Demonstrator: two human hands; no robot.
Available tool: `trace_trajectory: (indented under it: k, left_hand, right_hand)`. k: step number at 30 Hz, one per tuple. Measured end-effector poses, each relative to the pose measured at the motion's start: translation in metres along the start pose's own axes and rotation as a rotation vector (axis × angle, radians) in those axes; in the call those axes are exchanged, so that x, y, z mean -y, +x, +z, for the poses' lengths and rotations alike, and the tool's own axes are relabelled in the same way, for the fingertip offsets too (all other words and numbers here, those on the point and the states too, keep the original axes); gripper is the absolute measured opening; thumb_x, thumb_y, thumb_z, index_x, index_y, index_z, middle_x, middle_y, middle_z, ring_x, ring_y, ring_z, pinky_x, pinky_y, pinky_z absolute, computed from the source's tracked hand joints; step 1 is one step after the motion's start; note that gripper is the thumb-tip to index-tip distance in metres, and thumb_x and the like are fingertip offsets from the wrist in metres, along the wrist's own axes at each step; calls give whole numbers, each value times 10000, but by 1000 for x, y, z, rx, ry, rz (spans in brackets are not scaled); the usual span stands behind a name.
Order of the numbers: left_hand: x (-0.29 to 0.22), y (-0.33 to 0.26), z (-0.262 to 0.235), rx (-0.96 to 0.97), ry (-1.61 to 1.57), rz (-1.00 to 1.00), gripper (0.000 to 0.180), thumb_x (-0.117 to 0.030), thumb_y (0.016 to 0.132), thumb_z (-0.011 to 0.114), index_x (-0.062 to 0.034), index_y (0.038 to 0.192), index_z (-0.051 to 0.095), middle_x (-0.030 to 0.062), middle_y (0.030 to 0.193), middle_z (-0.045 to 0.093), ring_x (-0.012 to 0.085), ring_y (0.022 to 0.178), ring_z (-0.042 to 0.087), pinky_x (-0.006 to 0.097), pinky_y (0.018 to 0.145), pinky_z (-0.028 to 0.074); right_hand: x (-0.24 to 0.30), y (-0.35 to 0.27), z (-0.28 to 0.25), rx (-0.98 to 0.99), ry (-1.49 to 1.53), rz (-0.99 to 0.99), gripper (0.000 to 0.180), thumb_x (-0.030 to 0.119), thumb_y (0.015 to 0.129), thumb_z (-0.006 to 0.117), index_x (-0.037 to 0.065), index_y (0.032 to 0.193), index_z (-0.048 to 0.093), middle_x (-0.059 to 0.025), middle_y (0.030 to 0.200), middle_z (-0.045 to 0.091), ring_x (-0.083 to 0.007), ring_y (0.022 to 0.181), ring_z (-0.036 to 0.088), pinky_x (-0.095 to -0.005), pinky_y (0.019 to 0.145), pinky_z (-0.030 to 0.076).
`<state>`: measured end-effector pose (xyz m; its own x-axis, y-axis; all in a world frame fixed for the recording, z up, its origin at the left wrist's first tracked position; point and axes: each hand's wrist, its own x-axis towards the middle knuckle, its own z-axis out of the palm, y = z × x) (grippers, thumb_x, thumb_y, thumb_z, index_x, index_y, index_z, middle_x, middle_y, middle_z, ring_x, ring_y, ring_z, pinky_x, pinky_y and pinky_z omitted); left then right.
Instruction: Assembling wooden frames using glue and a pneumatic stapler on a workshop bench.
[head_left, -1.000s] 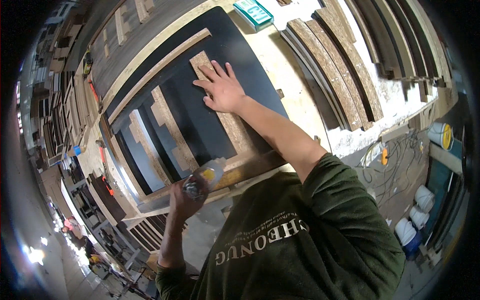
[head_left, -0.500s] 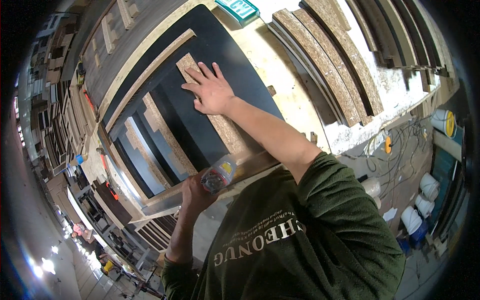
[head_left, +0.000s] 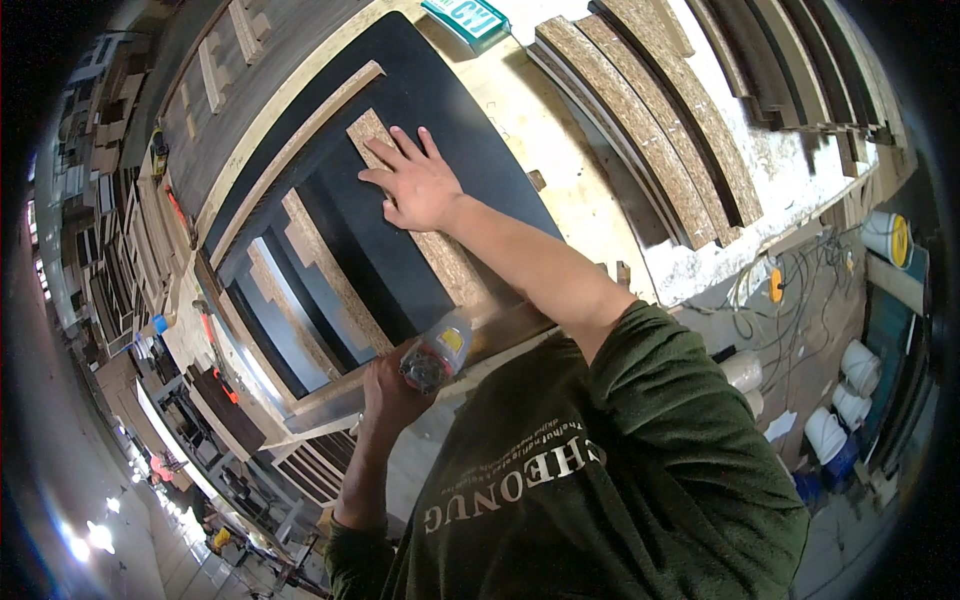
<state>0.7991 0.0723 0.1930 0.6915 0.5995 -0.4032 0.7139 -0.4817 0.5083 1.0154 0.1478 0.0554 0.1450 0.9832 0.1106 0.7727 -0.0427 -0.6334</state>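
Note:
My right hand [head_left: 420, 190] lies flat, fingers spread, on a particle board strip [head_left: 450, 265] set across a black panel [head_left: 470, 120]. At the panel's near edge, my left hand [head_left: 388, 388] is wrapped around a grey and red nail gun [head_left: 435, 362] with a yellow label. Its tip is hidden, so I cannot tell whether it touches the wood. Left of the hands, a stepped particle board strip [head_left: 325, 255] stretches across the panel. A long wooden strip [head_left: 300, 140] follows the panel's far left side.
A green and white box [head_left: 468, 22] stands beyond the panel on the workbench [head_left: 590, 190]. Curved particle board pieces [head_left: 640, 120] are stacked to the right. Cables [head_left: 800, 280] and white buckets [head_left: 825, 435] are at the lower right. Orange-handled tools [head_left: 212, 335] lie at the left.
The whole view has shifted slightly. My right hand stays on the same strip, and my left hand keeps its hold on the nail gun near the panel's edge.

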Motion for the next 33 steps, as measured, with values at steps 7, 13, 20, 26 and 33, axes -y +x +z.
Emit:
trace_trajectory:
  k: [7,13,20,26,33]
  left_hand:
    - [1,9,6,87,49,-86,430,-247,642,818,-78,1007,666,154,814,683,330,760,669,399,670,529]
    - [-7,9,4,59,59,-68,435,-270,636,829,-99,1002,668,148,796,680,323,742,671,397,648,528]
    - [-18,12,3,-4,32,-17,422,-246,654,817,-130,1030,665,139,819,687,325,755,672,399,662,529]
    - [-14,16,10,69,39,-54,431,-236,645,820,-111,1027,664,147,821,688,321,758,676,396,669,529]
    - [-16,12,15,76,85,-94,474,-230,636,825,-98,1058,653,150,845,691,323,763,675,408,683,530]
  right_hand:
    - [1,0,2,-23,-8,-9,503,283,783,604,233,1281,551,-85,1504,279,-346,1414,192,-571,1140,128]
    - [-1,-2,5,-43,13,0,500,280,781,606,231,1276,560,-83,1499,292,-341,1414,193,-562,1142,132]
    - [1,0,-2,6,8,-2,503,281,809,593,228,1307,544,-90,1506,276,-336,1425,171,-546,1159,97]
    - [0,0,0,5,28,7,499,274,802,599,222,1296,554,-85,1513,268,-335,1423,176,-542,1160,92]
    - [-2,-4,1,-21,29,11,500,269,786,607,220,1281,560,-83,1505,282,-336,1419,185,-550,1152,112]
